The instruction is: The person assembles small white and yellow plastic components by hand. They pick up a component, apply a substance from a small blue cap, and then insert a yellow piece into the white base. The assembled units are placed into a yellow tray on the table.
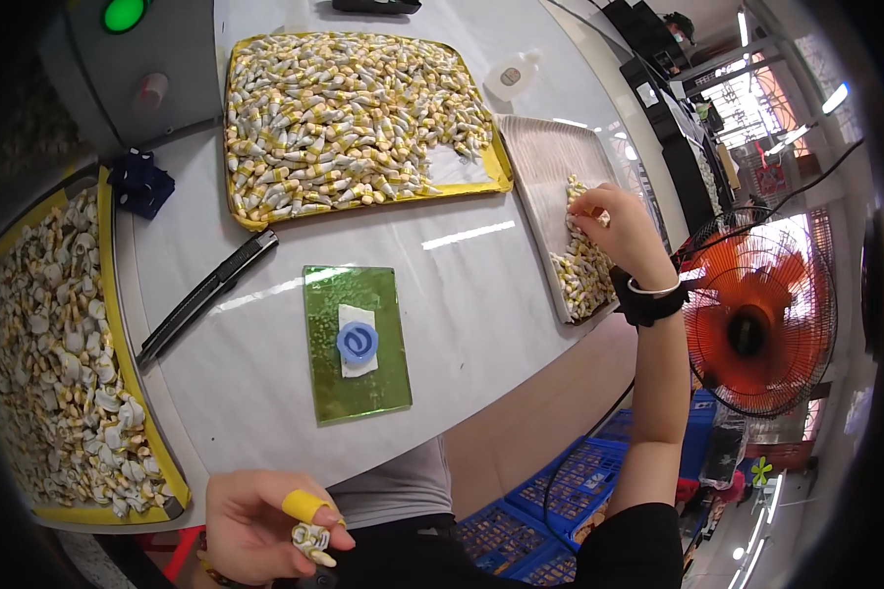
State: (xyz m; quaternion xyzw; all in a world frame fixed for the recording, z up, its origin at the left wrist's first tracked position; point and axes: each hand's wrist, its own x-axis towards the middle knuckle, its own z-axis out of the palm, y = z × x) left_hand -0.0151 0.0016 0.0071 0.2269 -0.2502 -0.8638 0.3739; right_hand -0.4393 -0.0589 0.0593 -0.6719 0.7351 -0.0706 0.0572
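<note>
At the lower left, my left hand (255, 525) pinches a small white-and-yellow painted piece (310, 538) between thumb and fingers; one digit wears a yellow wrap (303, 506). My right arm reaches out to the right, with a black band and a pale bangle at the wrist. Over the pale shallow tray (535, 162), my right hand (614, 226) has its fingertips drawn together above a heap of small white-and-yellow pieces (581, 275). Whatever is between those fingertips is too small to make out.
A yellow-rimmed tray (363, 201) of similar cone-shaped pieces fills the table's far side. Another yellow-edged tray (123, 334) stands left. Mid-table lies a green glass plate (363, 398) bearing a blue ring-shaped piece (358, 343). A black bar (211, 290), white bottle (512, 76) and orange fan (751, 324) stand around.
</note>
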